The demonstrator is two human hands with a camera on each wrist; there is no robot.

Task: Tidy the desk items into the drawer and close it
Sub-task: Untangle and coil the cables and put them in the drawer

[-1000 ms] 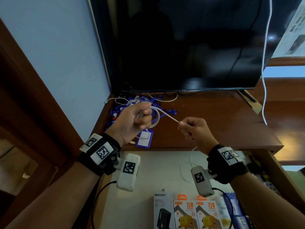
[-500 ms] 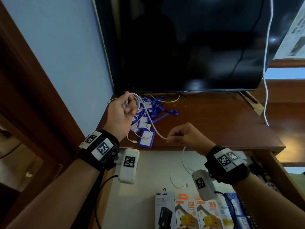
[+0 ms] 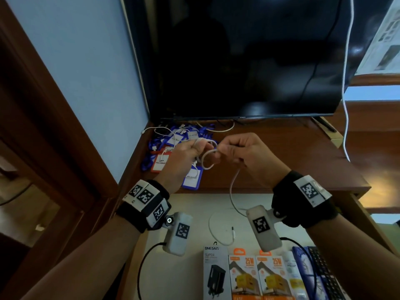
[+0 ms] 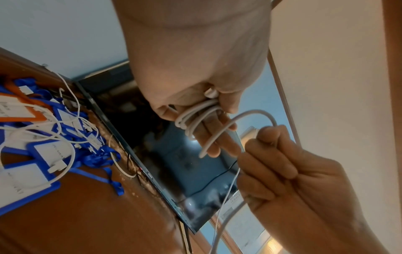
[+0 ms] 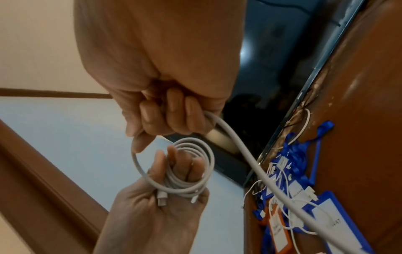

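Both hands are up over the wooden desk (image 3: 281, 161), right in front of the dark TV screen (image 3: 249, 57). The left hand (image 3: 181, 161) has the white cable (image 3: 206, 158) wound in several loops around its extended fingers (image 4: 214, 135), thumb pressing the coil in place, and the right wrist view shows 2 white connector ends lying against the palm beneath the coil. The right hand (image 3: 249, 154) is clenched around the free run of that same cable, pinching it just beside the coil, knuckles almost touching the left fingers.

From the right fist the loose tail drops down past the desk edge into the open drawer (image 3: 194, 213) below, where it curls on the pale drawer floor and ends in a small plug (image 3: 233, 231).

Back on the desk, at the left rear corner near the wall, sits a tangle of blue lanyards (image 3: 164, 135) with blue and orange badge holders (image 3: 192, 176) and thin white cords mixed in.

Along the near end of the drawer, boxed chargers (image 3: 244, 276) stand in a row: 1 white box with a black plug pictured on it, then 2 orange ones marked 25W, with more packets just beside them to the right.

A white cord (image 3: 346, 83) hangs down the right side of the TV.
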